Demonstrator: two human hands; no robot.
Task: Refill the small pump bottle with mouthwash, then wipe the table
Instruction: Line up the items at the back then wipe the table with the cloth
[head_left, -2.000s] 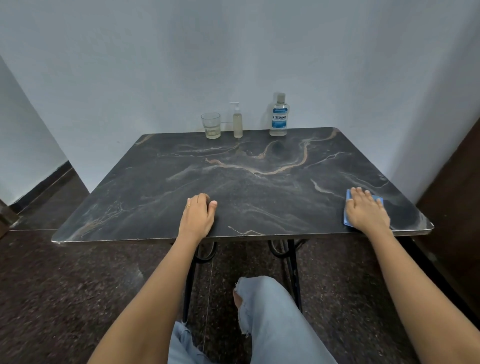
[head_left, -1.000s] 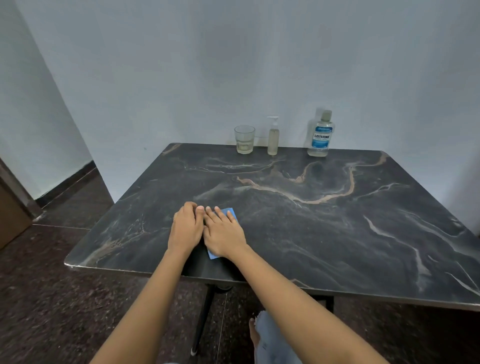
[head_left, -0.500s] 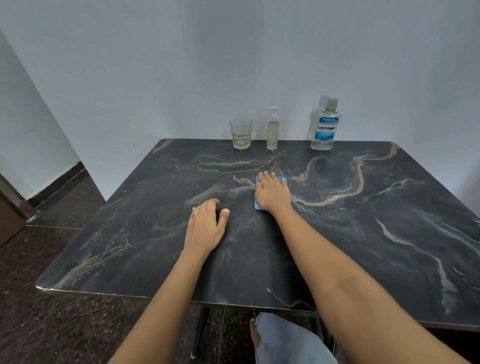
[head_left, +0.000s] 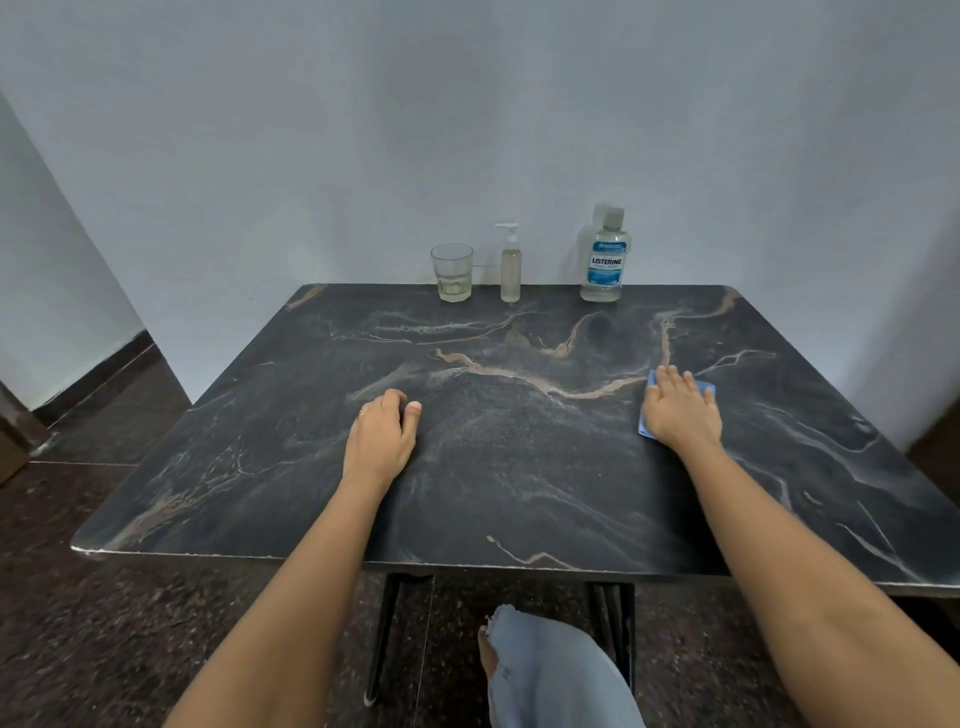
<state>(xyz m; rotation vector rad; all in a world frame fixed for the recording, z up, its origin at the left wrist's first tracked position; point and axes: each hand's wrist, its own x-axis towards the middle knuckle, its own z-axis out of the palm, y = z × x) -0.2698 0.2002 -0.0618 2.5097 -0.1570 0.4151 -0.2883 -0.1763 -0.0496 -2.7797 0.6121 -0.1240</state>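
On the dark marble table my right hand lies flat, pressing a blue cloth down at the right of the middle. My left hand rests on the bare tabletop left of centre, fingers curled under, holding nothing. Along the far edge by the wall stand a small pump bottle with pale liquid and a capped Listerine mouthwash bottle.
A drinking glass with a little pale liquid stands left of the pump bottle. A white wall rises right behind the table. My knee in torn jeans shows under the near edge, above a dark speckled floor.
My right hand has slid the blue cloth from the table's middle out to the right. My left hand has stayed in place on the tabletop.
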